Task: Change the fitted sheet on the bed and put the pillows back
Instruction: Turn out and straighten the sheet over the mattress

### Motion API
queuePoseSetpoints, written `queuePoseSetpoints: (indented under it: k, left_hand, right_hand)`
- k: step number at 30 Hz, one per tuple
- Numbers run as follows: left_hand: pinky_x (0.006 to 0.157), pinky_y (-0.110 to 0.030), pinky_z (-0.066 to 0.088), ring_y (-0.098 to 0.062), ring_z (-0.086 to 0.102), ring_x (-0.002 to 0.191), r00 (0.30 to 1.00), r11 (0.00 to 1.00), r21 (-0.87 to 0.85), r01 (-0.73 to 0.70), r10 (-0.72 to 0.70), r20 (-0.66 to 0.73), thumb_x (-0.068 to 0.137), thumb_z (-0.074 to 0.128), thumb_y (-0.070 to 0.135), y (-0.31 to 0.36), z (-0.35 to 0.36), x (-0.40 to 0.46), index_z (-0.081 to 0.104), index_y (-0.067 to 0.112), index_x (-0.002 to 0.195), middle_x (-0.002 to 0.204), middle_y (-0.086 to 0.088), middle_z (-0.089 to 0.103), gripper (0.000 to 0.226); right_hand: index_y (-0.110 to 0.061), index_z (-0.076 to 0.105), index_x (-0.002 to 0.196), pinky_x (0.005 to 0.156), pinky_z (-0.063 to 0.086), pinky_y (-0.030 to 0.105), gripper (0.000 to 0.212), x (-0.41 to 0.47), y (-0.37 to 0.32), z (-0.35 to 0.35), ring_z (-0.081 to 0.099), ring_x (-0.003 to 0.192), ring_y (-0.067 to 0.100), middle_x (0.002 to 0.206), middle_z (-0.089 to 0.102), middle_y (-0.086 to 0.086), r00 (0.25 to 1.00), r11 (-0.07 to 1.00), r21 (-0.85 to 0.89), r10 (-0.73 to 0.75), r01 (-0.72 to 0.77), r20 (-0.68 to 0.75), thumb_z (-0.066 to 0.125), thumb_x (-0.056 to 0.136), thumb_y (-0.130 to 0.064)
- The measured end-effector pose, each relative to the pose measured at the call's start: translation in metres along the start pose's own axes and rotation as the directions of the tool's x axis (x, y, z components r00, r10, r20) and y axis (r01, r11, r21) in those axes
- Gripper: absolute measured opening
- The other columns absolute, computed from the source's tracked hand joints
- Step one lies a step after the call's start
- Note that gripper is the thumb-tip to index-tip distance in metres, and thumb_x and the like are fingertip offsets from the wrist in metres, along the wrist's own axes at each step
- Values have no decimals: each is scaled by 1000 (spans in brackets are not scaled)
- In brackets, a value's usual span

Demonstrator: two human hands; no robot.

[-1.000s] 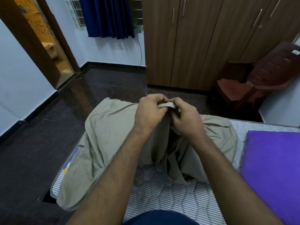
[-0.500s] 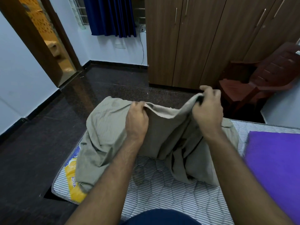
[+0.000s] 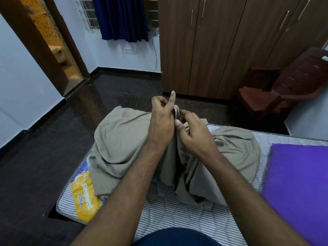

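**Beige sheet bunched on the bare mattress, its edge pinched between both hands**

Beige cloth, the fitted sheet point(image 3: 124, 150), lies in a crumpled heap across the near corner of the striped mattress point(image 3: 159, 213), part of it hanging over the mattress edge toward the floor. A raised fold of its hem is held up above the heap. The left hand point(image 3: 161, 121) grips this fold, fingers curled round it with one finger sticking up straight. The right hand point(image 3: 192, 134) touches the left, its thumb and fingers pinching the same fold just beside it. A yellow brand label point(image 3: 85, 197) shows on the mattress corner below the heap. A purple pillow point(image 3: 298, 183) lies on the mattress to the right. Beyond the bed are a dark polished floor point(image 3: 53, 139), a brown wardrobe point(image 3: 213, 47), a dark red plastic chair point(image 3: 276, 89) and a blue curtain point(image 3: 122, 18).
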State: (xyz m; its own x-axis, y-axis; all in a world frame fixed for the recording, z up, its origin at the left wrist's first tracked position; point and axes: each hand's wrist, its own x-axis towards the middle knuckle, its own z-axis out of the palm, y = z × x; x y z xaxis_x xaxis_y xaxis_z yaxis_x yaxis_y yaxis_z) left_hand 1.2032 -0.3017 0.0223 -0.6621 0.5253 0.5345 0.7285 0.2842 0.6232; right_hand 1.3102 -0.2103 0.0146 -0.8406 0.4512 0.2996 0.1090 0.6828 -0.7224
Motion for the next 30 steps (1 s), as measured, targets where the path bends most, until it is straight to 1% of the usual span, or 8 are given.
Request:
queuePoseSetpoints:
  k: [3,7,13,16,21,23,25,30]
  left_hand:
    - [80,-19,50,-9,51,93,998,998,11,-59,59,38,97,31,40,1,-7,0,57,19,144,108,-3,47,58]
    - [79,-22,52,-6,63,86,998,989,-142,-49,44,-40,95,59,10,4,-15,8,76,12,113,94,3,65,25]
    - [71,-13,44,-1,60,80,999,976,-219,-10,3,-32,96,64,10,6,-17,1,72,11,96,87,5,63,8]
    - [69,-21,45,-7,57,79,984,996,-86,-1,17,179,91,74,27,-3,-15,0,71,16,95,86,4,60,13]
    - [73,-37,55,-25,67,85,789,833,320,452,-540,293,88,67,19,-34,4,-17,65,18,77,79,-1,67,11]
    - [75,-37,56,-25,67,85,693,736,165,657,-675,253,92,61,18,-40,-1,-21,69,16,82,83,-4,69,12]
    - [73,-39,52,-23,66,82,708,719,-20,695,-679,194,95,58,27,-37,-8,-14,67,14,81,80,-3,68,21]
    - [70,-36,55,-13,67,77,946,971,31,238,-239,219,76,54,29,-1,-22,-1,73,24,89,76,9,72,24]
  right_hand:
    - [-32,49,134,82,53,45,49,-2,-1,-1,57,101,9,113,54,-11,999,997,-70,-18,21,48,42,90,-53]
    - [-29,44,138,81,53,44,51,-1,2,2,59,105,17,117,57,-6,993,988,-147,-20,37,115,50,89,-45]
    - [-25,62,110,73,54,44,24,15,12,-17,66,93,34,99,70,4,971,936,-313,97,-163,-217,51,89,-19]
    - [-28,60,114,74,56,46,31,25,12,-42,67,86,35,90,71,6,914,933,-267,124,-240,-386,47,87,-21]
    - [-24,74,108,89,55,31,29,43,5,-63,67,97,4,102,72,-12,820,987,122,155,-104,-551,50,95,-15]
    - [-28,71,121,88,51,28,32,42,9,-67,63,104,10,117,63,-9,859,977,-52,154,-205,-489,53,97,-16]
    - [-29,58,139,88,50,32,45,36,18,-63,60,106,21,128,48,-1,926,897,-304,232,-322,-297,56,97,-14]
    - [-34,39,152,95,50,40,73,19,18,-30,56,109,20,124,41,-5,988,986,-164,51,-27,146,62,88,-8]
